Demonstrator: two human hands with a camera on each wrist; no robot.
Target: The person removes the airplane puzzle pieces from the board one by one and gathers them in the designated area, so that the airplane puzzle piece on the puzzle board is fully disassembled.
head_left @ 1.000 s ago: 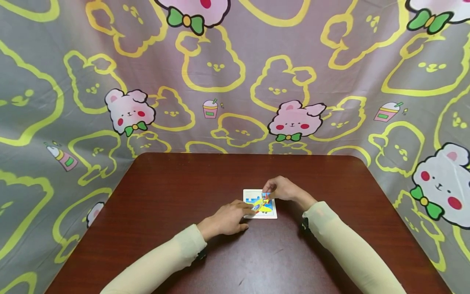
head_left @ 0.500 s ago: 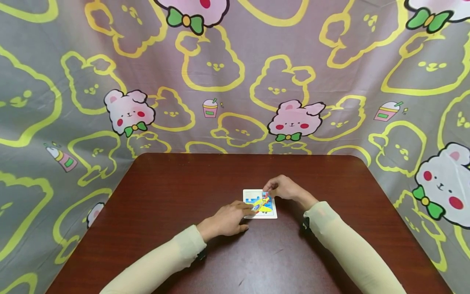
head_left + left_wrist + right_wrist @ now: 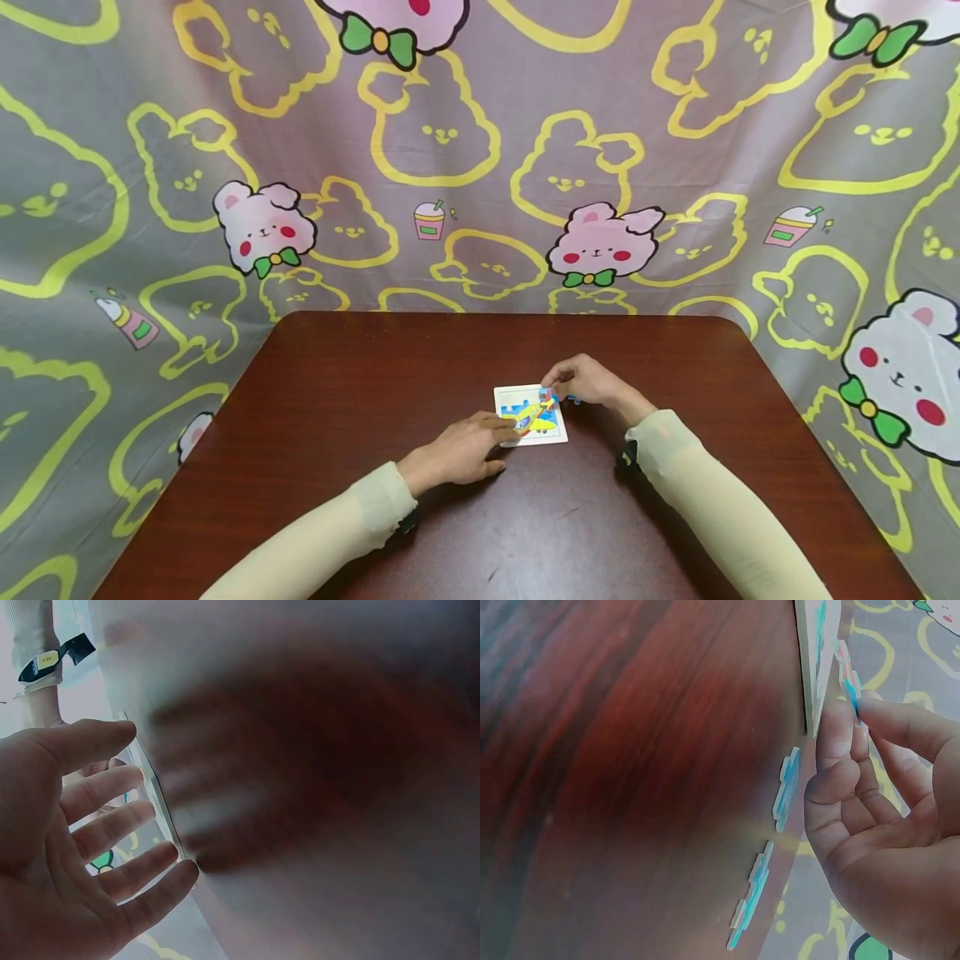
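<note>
A square jigsaw board [image 3: 517, 395] with a white border lies mid-table, partly filled with a yellow plane on blue. Straight fingers of my left hand [image 3: 462, 450] rest on its left near corner; in the left wrist view the fingers are spread along the board's edge [image 3: 161, 796]. At the far right corner, my right hand [image 3: 588, 381] pinches a red and blue puzzle piece [image 3: 848, 679] between thumb and forefinger. The right wrist view shows that piece raised on edge beside the board [image 3: 808, 671]. The left fingertips hide part of the picture.
Two loose blue puzzle pieces, one nearer the board [image 3: 787, 791] and another farther off [image 3: 751, 900], lie on the table by my right hand. The brown table [image 3: 360, 367] meets a cartoon-printed curtain [image 3: 465, 108] at the back and sides.
The board has turned slightly, its far right corner shifting up. My right hand has moved a little right with the piece, and a blue loose piece now shows under it.
</note>
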